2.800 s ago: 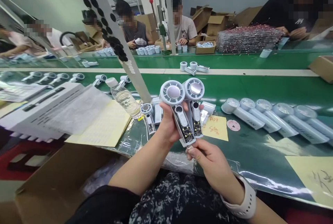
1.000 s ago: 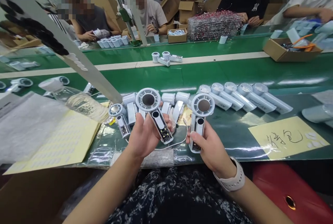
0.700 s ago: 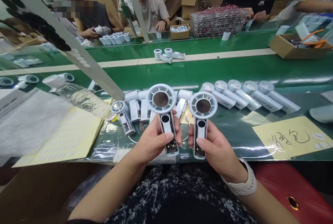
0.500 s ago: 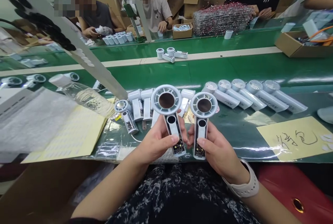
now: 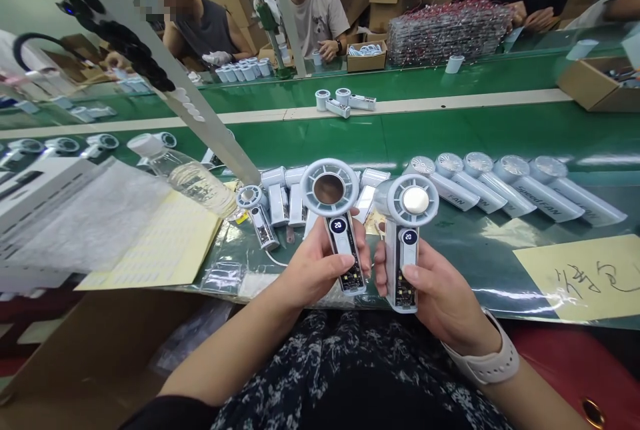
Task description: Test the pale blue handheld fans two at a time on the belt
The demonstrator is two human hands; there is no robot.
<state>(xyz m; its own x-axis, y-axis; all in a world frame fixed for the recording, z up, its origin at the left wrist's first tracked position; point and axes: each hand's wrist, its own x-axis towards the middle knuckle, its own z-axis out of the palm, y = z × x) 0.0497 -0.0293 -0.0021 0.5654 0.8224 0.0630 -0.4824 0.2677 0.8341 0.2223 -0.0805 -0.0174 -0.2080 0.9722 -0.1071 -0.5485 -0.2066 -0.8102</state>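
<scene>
My left hand (image 5: 320, 263) is closed around the handle of a pale blue handheld fan (image 5: 345, 243), thumb on its front. My right hand (image 5: 435, 277) grips a second handheld fan (image 5: 395, 250) the same way, turned slightly sideways. Both have uncovered handles with circuit boards showing, and each round display reads 20. The left fan's ring has a dark centre; the right one's centre is bright white. Behind my left hand another open-fronted fan (image 5: 260, 223) lies on the bench with a white cable, beside several more fan bodies (image 5: 279, 203).
Several wrapped fans (image 5: 520, 190) lie in a row at right, above a yellow handwritten sheet (image 5: 580, 277). A plastic bottle (image 5: 190, 180) lies at left by yellow label sheets (image 5: 170, 250). A slanted post (image 5: 200, 117) rises at left. Co-workers sit across the green conveyor (image 5: 400, 133).
Both fans' displays have lit up with 20. The right fan has turned sideways and its centre went from dark to white. My view has shifted slightly left.
</scene>
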